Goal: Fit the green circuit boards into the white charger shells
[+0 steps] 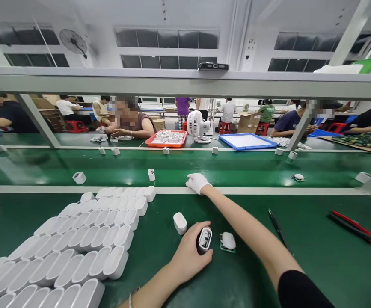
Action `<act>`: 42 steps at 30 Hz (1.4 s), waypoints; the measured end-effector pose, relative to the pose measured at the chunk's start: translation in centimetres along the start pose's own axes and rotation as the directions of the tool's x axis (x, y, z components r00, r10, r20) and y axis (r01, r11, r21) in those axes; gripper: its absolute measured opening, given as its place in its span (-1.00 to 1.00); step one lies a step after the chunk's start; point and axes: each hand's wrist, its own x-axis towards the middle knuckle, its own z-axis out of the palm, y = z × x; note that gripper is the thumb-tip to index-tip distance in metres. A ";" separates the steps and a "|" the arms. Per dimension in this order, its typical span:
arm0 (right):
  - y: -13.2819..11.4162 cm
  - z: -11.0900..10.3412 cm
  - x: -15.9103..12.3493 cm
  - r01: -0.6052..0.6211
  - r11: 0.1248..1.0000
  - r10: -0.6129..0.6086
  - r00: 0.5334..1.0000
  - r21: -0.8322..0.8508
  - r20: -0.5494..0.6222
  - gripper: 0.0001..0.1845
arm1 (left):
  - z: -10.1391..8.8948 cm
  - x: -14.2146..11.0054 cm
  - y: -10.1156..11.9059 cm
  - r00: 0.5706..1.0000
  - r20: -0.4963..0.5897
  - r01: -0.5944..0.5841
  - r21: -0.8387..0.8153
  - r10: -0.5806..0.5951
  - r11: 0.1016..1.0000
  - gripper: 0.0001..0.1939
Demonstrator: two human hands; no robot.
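My left hand (190, 254) grips one open white case (204, 240). Beside the case lie one capped shell (180, 223) and one small board (227, 242). My gloved right hand (197, 182) rests loosely curled beyond it, holding nothing.

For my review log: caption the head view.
Left hand grips a white casing; gloved right hand rests at the conveyor edge.

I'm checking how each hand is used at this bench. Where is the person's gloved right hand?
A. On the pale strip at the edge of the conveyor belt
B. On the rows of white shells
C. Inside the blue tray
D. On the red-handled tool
A: the gloved right hand rests at the pale strip bordering the conveyor belt, while the bare left hand holds a small open white shell.
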 end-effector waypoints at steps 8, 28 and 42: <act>5.7 -1.9 -17.4 -0.013 0.993 0.022 0.997 0.117 -0.077 -0.65 | 0.4 0.0 0.0 0.998 0.049 -0.032 -0.086 0.037 0.996 -0.39; 0.2 1.2 -24.4 0.026 0.267 0.153 0.986 0.963 -0.069 -0.32 | 1.3 -1.6 1.2 0.996 -0.061 -0.087 -0.304 0.071 0.949 -0.42; 0.8 1.1 -24.7 0.195 0.638 0.063 0.951 0.745 -0.303 -0.36 | 1.1 -1.3 2.0 0.997 -0.071 -0.004 -0.401 -0.026 0.916 -0.44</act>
